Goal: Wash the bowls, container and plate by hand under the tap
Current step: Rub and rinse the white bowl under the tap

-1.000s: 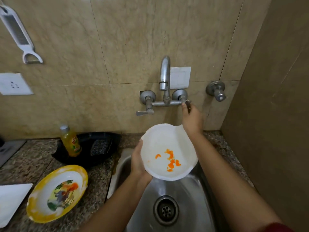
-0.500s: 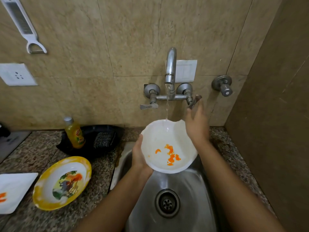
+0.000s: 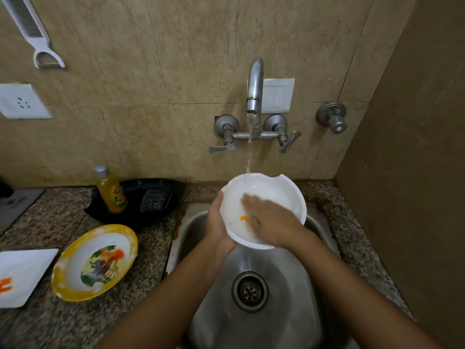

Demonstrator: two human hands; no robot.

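We are on the first rinse: our left hand [image 3: 218, 224] grips the rim of the white chipped plastic bowl [image 3: 281, 192] over the round steel sink [image 3: 281, 321], under the running steel wall tap [image 3: 254, 86]. Our right hand [image 3: 273, 222], fingers flat, presses inside it. Next, we judge, the orange residue [image 3: 243, 218] needs scrubbing off.

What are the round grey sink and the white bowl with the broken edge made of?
The round grey sink looks like stainless steel: dull silver with soft reflections. The white bowl with the broken edge is probably plastic or melamine, perhaps ceramic: smooth, opaque, glossy, a piece missing from its rim.
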